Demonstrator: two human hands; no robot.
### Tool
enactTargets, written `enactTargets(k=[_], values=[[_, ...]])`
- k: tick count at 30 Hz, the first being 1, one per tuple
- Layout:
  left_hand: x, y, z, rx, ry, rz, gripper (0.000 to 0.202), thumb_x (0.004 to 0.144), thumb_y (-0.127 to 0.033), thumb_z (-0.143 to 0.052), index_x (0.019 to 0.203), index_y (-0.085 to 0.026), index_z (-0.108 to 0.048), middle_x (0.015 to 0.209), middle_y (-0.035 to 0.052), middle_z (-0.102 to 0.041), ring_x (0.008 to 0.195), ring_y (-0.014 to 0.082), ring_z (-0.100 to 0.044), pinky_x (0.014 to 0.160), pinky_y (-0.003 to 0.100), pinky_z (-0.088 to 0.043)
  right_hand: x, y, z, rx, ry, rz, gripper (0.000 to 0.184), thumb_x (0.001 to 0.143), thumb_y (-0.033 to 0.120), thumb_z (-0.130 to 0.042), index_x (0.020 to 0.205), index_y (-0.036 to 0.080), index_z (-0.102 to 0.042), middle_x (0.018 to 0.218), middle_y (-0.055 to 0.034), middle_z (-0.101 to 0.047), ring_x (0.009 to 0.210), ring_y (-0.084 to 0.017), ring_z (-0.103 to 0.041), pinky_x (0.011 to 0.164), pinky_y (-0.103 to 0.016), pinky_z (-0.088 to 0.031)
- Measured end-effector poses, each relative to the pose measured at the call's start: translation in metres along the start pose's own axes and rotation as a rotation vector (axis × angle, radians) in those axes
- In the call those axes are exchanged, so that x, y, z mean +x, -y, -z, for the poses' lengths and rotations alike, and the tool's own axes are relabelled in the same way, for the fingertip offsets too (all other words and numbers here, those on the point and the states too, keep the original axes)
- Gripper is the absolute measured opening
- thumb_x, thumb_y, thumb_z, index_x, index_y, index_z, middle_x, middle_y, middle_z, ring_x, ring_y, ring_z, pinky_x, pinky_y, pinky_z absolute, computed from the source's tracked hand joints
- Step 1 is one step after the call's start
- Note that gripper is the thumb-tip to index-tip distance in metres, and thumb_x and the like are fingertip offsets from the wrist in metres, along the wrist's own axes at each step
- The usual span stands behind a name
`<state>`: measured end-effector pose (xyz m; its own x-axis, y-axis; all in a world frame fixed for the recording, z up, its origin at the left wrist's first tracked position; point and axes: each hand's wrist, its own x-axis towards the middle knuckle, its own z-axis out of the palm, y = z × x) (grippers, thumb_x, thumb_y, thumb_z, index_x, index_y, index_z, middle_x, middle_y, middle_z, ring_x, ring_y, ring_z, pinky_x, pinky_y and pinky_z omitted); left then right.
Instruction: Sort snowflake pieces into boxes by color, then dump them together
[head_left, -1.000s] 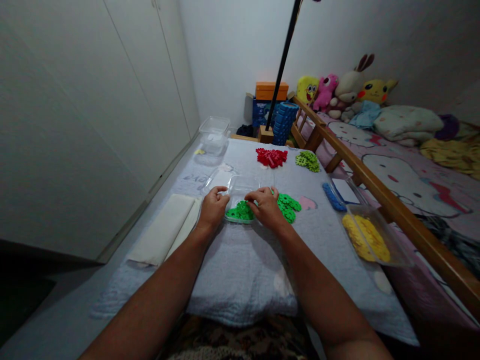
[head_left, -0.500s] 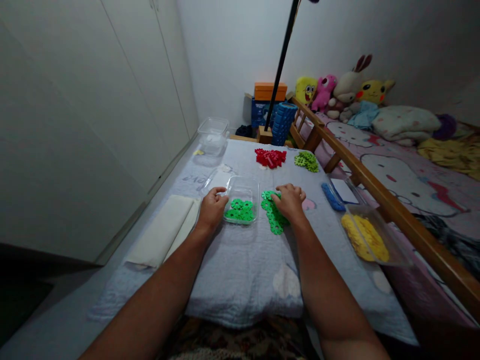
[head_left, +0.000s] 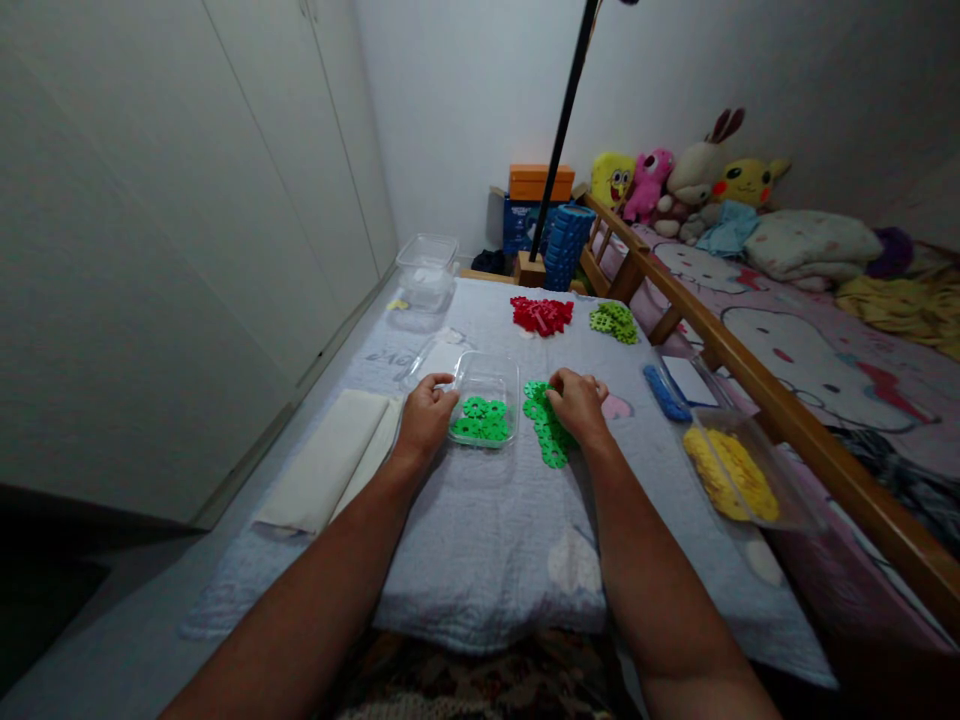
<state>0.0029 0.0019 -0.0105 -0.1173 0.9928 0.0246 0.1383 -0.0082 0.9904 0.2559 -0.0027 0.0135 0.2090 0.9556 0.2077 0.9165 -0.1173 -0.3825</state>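
Note:
A clear plastic box (head_left: 487,372) stands on the pale blue quilt (head_left: 487,530), with several bright green plastic discs (head_left: 480,420) lying in it. My left hand (head_left: 424,418) curls against the box's left wall and grips it. Right of the box lies a loose pile of the same green discs (head_left: 546,432). My right hand (head_left: 579,405) rests on top of that pile with the fingers bent down over the discs; whether any are pinched is hidden.
Further back lie a red pile (head_left: 541,314) and a light green pile (head_left: 615,322). A blue pile (head_left: 664,392) and a clear box of yellow discs (head_left: 731,475) sit by the wooden bed rail (head_left: 757,385). An empty clear tub (head_left: 427,262) stands back left, a folded cloth (head_left: 330,460) at left.
My right hand left the box and moved right onto the loose green pile, then settled there. The left hand has stayed on the box's wall.

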Motion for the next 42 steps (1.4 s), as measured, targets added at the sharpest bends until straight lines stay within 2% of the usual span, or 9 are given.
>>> enactTargets(k=[4,9,13,18,28,32,35,39,42], values=[[0.000,0.000,0.000,-0.003,0.000,-0.008,0.040,0.073,-0.040,-0.065,0.107,-0.018,-0.066,0.057,-0.0078,-0.041,0.052,0.0126,-0.040,0.051,0.025,-0.028,0.000,0.008,0.013,0.198,-0.079,0.033,0.012,0.087,0.026,-0.058,0.087,0.023,-0.070,0.093,-0.0043,-0.075,0.098,-0.026,-0.060,0.101,-0.045,-0.032],[0.000,0.000,0.000,-0.013,0.001,-0.007,0.040,0.073,-0.039,-0.065,0.107,-0.018,-0.066,0.057,-0.0080,-0.042,0.052,0.0124,-0.040,0.051,0.024,-0.028,-0.015,0.037,0.021,0.323,-0.071,0.248,0.013,0.092,0.027,-0.060,0.093,0.024,-0.072,0.099,-0.0048,-0.076,0.105,-0.025,-0.060,0.106,-0.043,-0.033],[0.000,-0.001,-0.001,-0.028,-0.004,0.008,0.041,0.072,-0.038,-0.065,0.107,-0.017,-0.066,0.057,-0.0077,-0.043,0.051,0.0122,-0.041,0.051,0.024,-0.029,-0.027,0.058,0.016,0.291,0.065,0.359,0.017,0.093,0.022,-0.064,0.105,0.028,-0.074,0.099,-0.0039,-0.076,0.109,-0.025,-0.058,0.114,-0.049,-0.025],[-0.001,-0.003,-0.001,-0.030,-0.013,0.015,0.040,0.070,-0.036,-0.066,0.105,-0.018,-0.067,0.055,-0.0085,-0.041,0.050,0.0121,-0.041,0.050,0.024,-0.030,-0.031,0.063,0.009,0.172,0.178,0.420,0.019,0.091,0.017,-0.064,0.100,0.029,-0.076,0.098,-0.0026,-0.076,0.112,-0.026,-0.055,0.119,-0.060,-0.011],[-0.001,-0.002,-0.002,-0.038,-0.005,0.007,0.040,0.071,-0.037,-0.066,0.106,-0.017,-0.066,0.056,-0.0078,-0.044,0.051,0.0122,-0.042,0.051,0.024,-0.030,-0.032,0.061,0.006,0.070,0.167,0.471,0.015,0.091,0.019,-0.065,0.097,0.028,-0.076,0.105,-0.0036,-0.076,0.117,-0.028,-0.053,0.119,-0.062,-0.009],[-0.001,-0.003,-0.001,-0.024,0.002,0.001,0.040,0.072,-0.038,-0.065,0.106,-0.017,-0.066,0.056,-0.0084,-0.041,0.051,0.0118,-0.039,0.051,0.024,-0.028,-0.026,0.052,0.013,0.092,0.080,0.425,0.016,0.092,0.022,-0.063,0.098,0.026,-0.077,0.110,-0.0069,-0.073,0.116,-0.028,-0.053,0.115,-0.052,-0.022],[-0.002,-0.005,-0.002,-0.014,0.000,0.002,0.040,0.072,-0.038,-0.065,0.106,-0.017,-0.066,0.056,-0.0089,-0.039,0.051,0.0117,-0.037,0.051,0.024,-0.027,-0.016,0.036,0.017,0.085,-0.055,0.283,0.021,0.094,0.021,-0.057,0.099,0.024,-0.077,0.110,-0.0090,-0.072,0.114,-0.028,-0.053,0.109,-0.046,-0.028],[-0.002,-0.006,-0.002,-0.019,-0.005,-0.001,0.039,0.071,-0.038,-0.065,0.105,-0.017,-0.066,0.056,-0.0091,-0.037,0.051,0.0117,-0.036,0.051,0.024,-0.027,-0.004,0.014,0.012,0.010,-0.116,0.080,0.025,0.094,0.023,-0.055,0.106,0.021,-0.076,0.122,-0.0117,-0.071,0.119,-0.032,-0.050,0.107,-0.049,-0.028],[-0.002,-0.006,-0.001,0.000,-0.002,-0.004,0.040,0.072,-0.039,-0.064,0.106,-0.017,-0.066,0.056,-0.0083,-0.039,0.053,0.0122,-0.038,0.052,0.024,-0.028,-0.001,0.005,0.000,-0.070,-0.087,0.032,0.027,0.094,0.028,-0.057,0.114,0.022,-0.075,0.136,-0.0125,-0.066,0.126,-0.035,-0.045,0.109,-0.052,-0.025]])
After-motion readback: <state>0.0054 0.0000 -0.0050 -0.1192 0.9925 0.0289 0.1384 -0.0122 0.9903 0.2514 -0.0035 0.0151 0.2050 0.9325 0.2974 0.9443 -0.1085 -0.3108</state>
